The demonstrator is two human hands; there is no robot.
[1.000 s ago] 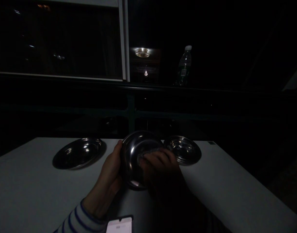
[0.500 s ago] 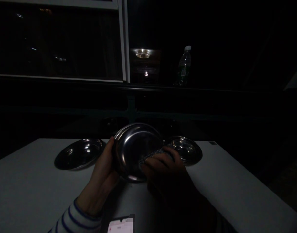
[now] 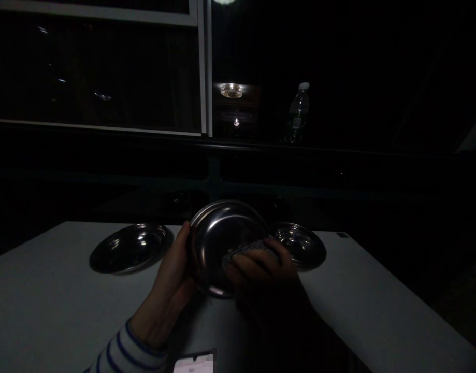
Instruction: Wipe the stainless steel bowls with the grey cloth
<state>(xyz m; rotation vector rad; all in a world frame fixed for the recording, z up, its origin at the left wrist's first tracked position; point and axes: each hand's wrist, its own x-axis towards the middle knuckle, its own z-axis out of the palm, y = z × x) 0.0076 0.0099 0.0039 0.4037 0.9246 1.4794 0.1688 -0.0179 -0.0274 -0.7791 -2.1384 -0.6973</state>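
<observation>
A shiny round metal bowl is held up over the table, tilted with its underside facing me. My left hand grips its left rim, thumb on the near side and the other fingers hidden behind. Bunched in my right hand is a grey patterned cloth, pressed against the lower right of the bowl's outer surface. Most of the right palm is lost in shadow.
On the white table, a wide metal dish lies at left and stacked metal bowls at right. A phone glows at the near edge. Behind, a plastic bottle stands on a dark ledge by the window.
The bowl has risen slightly and its tilt has altered, both hands still on it. More of the cloth shows under my right fingers. The whole view has shifted a little.
</observation>
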